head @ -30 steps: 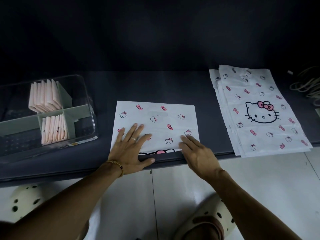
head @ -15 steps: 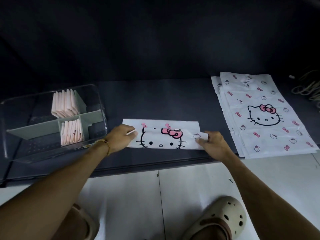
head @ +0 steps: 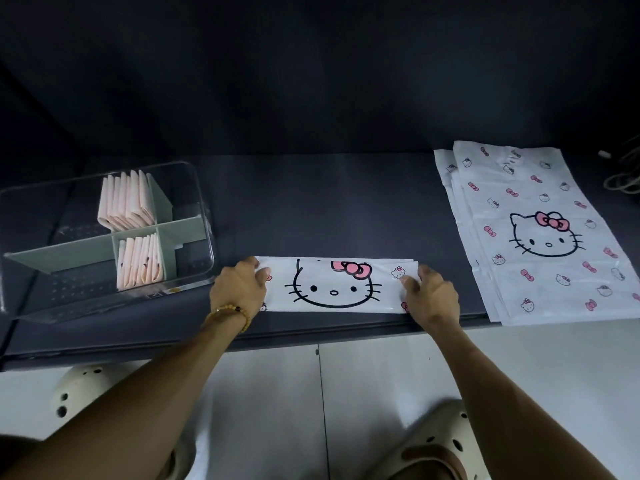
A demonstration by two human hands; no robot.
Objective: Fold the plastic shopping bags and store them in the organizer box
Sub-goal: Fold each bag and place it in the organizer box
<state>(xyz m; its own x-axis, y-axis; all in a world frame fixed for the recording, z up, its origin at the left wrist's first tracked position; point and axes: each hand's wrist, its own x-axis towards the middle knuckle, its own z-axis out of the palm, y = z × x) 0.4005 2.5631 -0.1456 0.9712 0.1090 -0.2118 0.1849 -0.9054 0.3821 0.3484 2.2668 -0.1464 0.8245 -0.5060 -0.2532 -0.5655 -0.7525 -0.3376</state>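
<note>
A white plastic bag (head: 334, 285) with a black cat face and pink bow lies folded into a long strip near the front edge of the dark table. My left hand (head: 239, 289) pinches its left end. My right hand (head: 427, 292) pinches its right end. Both rest on the table top. A clear organizer box (head: 194, 216) with grey-green dividers stands at the left. It holds two rows of pale pink folded bags (head: 126, 199), upright in the two middle compartments.
A stack of flat unfolded bags (head: 540, 233) with the same cat print lies at the right, overhanging the table's front edge (head: 311, 337). Coiled cords (head: 623, 178) sit at the far right. Below the table are white floor tiles and my two cream clogs.
The bag lay as a wide sheet under my flat hands. Its near part was folded up and away, leaving a narrow strip with the cat face on top, held at both ends.
</note>
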